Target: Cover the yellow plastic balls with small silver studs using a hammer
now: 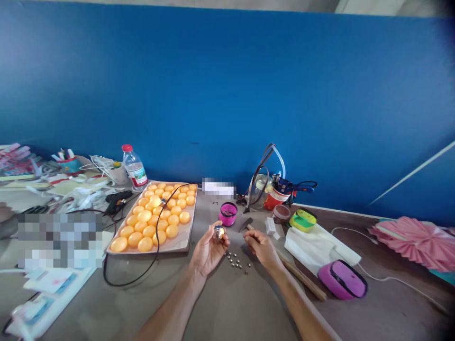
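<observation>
My left hand point(209, 248) is closed around a shiny, mirror-like metallic ball point(219, 232), held up above the table. To its right, the fingertips of my right hand point(261, 244) are pinched together; what they hold, if anything, is too small to make out. Several small silvery beads point(234, 261) lie on the table between and below the hands. Just beyond my left hand stands a small round pink container point(228, 219) with a dark rim. A hammer with a wooden handle point(305, 279) lies partly beneath my right hand and forearm.
At left is a tray point(190, 232) of orange balls, crossed by a black cable. A red-capped bottle point(135, 168), glue gun point(117, 201) and power strip point(60, 300) are farther left. A glass jar point(259, 192), purple pouch point(341, 280) and pink pleated paper point(415, 241) sit right.
</observation>
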A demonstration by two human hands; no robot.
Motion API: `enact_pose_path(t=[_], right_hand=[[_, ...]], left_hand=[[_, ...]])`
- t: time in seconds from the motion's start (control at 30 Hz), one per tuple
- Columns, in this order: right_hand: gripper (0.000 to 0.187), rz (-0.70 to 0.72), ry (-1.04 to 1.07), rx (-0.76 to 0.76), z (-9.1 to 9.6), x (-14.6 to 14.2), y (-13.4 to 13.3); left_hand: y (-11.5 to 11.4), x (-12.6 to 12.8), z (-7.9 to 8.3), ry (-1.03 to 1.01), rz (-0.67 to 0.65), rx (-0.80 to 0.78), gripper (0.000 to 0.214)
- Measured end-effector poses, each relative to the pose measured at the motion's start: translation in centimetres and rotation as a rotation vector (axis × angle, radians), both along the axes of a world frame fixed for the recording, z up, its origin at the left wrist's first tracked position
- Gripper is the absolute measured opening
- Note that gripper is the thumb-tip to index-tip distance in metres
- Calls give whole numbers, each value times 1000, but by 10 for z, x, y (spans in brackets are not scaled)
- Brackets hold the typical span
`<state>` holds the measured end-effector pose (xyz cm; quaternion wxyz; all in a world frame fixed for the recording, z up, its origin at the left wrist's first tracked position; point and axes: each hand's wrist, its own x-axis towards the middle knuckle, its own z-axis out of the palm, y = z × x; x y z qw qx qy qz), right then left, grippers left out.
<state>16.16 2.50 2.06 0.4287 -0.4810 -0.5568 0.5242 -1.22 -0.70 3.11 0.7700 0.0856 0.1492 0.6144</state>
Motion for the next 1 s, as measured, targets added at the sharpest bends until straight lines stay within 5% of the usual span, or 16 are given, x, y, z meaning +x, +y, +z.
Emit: enact_pose_path(t=[0.3,0.6,0.77,1.0], right_hand=[[22,258,354,-102,41,-37,-6],[17,99,373,-6,-1,-54,-6],[15,60,307,75,-6,-56,-8],[7,75,291,-8,-9,-57,-8]], left_hand=[[3,3,-4,120,29,-23,29],[5,11,-7,194,113,-77,29],[4,14,-6,247,156,-60,24],[4,17,-12,312,181,-44,27]])
